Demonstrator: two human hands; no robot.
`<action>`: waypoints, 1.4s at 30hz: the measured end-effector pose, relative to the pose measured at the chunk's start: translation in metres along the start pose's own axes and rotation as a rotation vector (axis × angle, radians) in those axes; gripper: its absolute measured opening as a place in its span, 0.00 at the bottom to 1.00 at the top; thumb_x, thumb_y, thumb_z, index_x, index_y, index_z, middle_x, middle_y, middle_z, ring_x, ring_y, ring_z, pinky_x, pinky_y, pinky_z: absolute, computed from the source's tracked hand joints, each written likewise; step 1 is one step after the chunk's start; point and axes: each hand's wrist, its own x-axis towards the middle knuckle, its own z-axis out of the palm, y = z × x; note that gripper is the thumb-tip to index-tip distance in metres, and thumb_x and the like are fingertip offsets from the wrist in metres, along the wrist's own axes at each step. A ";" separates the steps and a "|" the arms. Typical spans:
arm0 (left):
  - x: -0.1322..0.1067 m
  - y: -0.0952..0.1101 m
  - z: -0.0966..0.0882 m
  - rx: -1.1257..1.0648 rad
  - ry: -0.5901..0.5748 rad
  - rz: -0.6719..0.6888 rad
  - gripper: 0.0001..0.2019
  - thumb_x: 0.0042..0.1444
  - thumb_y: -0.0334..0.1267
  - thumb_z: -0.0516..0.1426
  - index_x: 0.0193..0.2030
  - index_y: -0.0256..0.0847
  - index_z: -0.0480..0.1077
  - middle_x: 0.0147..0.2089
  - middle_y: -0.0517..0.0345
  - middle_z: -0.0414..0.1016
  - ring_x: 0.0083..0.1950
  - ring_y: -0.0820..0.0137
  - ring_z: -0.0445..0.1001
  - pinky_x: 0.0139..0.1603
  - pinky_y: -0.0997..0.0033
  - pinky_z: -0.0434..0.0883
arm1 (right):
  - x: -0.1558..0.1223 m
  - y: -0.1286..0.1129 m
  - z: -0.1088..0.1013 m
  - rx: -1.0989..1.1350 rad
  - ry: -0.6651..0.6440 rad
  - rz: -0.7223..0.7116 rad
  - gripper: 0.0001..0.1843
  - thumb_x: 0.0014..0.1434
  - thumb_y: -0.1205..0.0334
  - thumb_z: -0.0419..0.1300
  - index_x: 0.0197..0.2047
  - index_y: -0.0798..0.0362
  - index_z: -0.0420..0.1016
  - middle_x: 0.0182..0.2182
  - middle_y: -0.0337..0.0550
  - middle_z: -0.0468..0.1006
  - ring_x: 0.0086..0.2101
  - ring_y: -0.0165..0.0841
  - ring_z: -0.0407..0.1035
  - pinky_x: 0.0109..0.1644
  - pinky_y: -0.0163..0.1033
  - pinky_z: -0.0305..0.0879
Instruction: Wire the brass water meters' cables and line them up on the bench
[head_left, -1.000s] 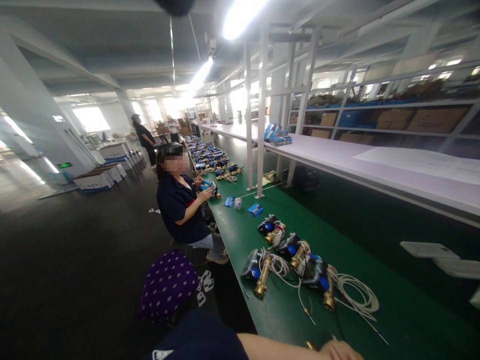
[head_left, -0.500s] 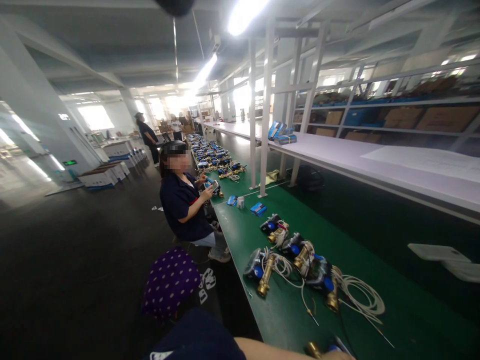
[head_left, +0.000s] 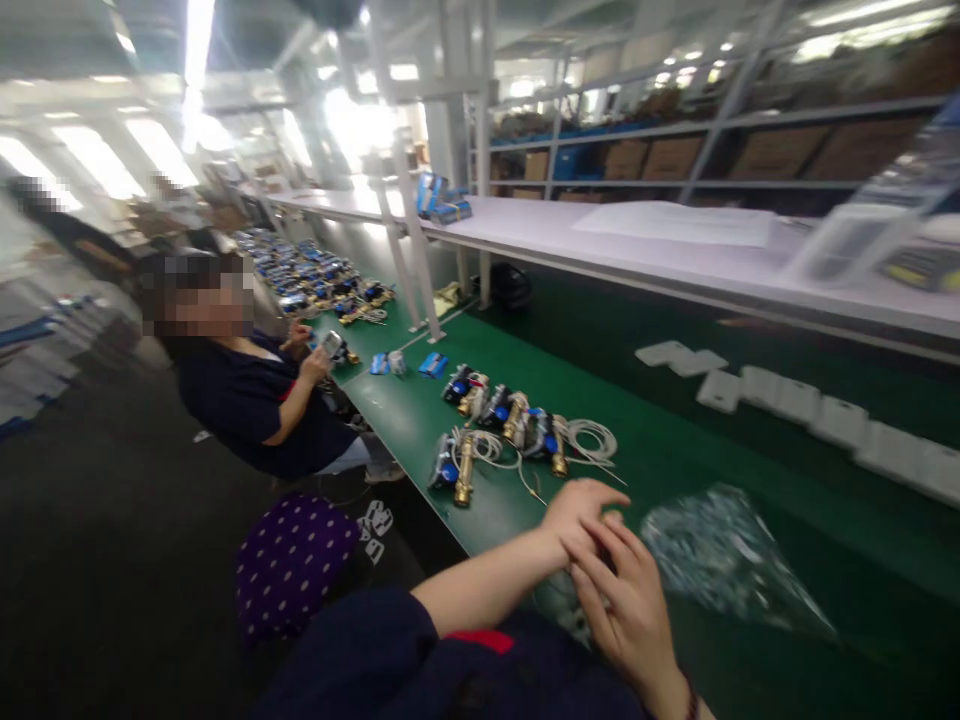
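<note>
Clear bag (head_left: 720, 560) lies on green worktop (head_left: 675, 450), near end bunched between both hands. Left hand (head_left: 581, 512) curls on the plastic; right hand (head_left: 630, 605) rests fingers-out beside it, grip can't tell. Risk: bag mouth prob. slack, so a tilt or tug could spill contents off the worktop edge, or into meters (head_left: 510, 425) & cables (head_left: 592, 440) nearby. Bag holds small shiny bits, too blurred to ID. Boxes (head_left: 776, 152) on shelf (head_left: 675, 125): contents hidden.
</note>
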 end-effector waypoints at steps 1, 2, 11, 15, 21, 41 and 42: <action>0.000 0.009 -0.001 -0.010 0.029 0.004 0.13 0.55 0.28 0.55 0.47 0.34 0.70 0.49 0.49 0.72 0.52 0.65 0.69 0.57 0.60 0.65 | 0.011 -0.010 -0.007 0.016 0.032 0.021 0.14 0.59 0.64 0.54 0.46 0.48 0.74 0.49 0.47 0.70 0.52 0.44 0.61 0.49 0.49 0.63; 0.000 0.016 -0.004 -0.013 0.084 0.007 0.14 0.54 0.27 0.54 0.47 0.34 0.71 0.50 0.49 0.72 0.53 0.66 0.68 0.58 0.61 0.64 | 0.021 -0.018 -0.012 0.019 0.076 0.054 0.13 0.58 0.66 0.55 0.45 0.47 0.74 0.49 0.46 0.70 0.52 0.43 0.61 0.50 0.49 0.63; -0.015 0.045 -0.035 0.113 0.374 0.091 0.15 0.58 0.29 0.50 0.50 0.41 0.70 0.52 0.53 0.70 0.53 0.67 0.66 0.57 0.63 0.66 | 0.059 -0.051 -0.020 0.197 0.196 0.356 0.17 0.54 0.54 0.61 0.46 0.51 0.66 0.50 0.51 0.66 0.51 0.44 0.60 0.52 0.54 0.60; -0.017 0.047 -0.035 0.201 0.387 0.072 0.15 0.58 0.29 0.49 0.49 0.42 0.71 0.51 0.54 0.70 0.53 0.66 0.66 0.56 0.62 0.66 | 0.060 -0.056 -0.013 0.308 0.257 0.426 0.13 0.51 0.62 0.62 0.40 0.52 0.66 0.48 0.50 0.67 0.51 0.43 0.62 0.53 0.53 0.61; -0.019 0.052 -0.036 0.250 0.401 0.108 0.16 0.58 0.29 0.47 0.50 0.41 0.71 0.51 0.53 0.71 0.53 0.67 0.66 0.56 0.62 0.65 | 0.060 -0.062 -0.012 0.391 0.329 0.462 0.07 0.50 0.68 0.62 0.33 0.51 0.67 0.46 0.47 0.69 0.50 0.40 0.63 0.53 0.52 0.61; -0.085 -0.108 0.088 -0.407 -0.627 -0.836 0.17 0.52 0.42 0.58 0.46 0.32 0.70 0.38 0.52 0.75 0.41 0.65 0.73 0.49 0.64 0.67 | -0.102 0.079 0.061 0.032 -0.162 1.114 0.29 0.41 0.71 0.59 0.50 0.61 0.67 0.48 0.56 0.71 0.49 0.42 0.64 0.56 0.45 0.59; -0.084 -0.109 0.093 -0.460 -0.636 -0.841 0.18 0.51 0.40 0.59 0.47 0.33 0.69 0.39 0.54 0.75 0.42 0.67 0.72 0.50 0.65 0.66 | -0.101 0.081 0.066 0.026 -0.165 1.099 0.28 0.41 0.72 0.59 0.50 0.61 0.67 0.48 0.56 0.71 0.49 0.41 0.64 0.56 0.45 0.58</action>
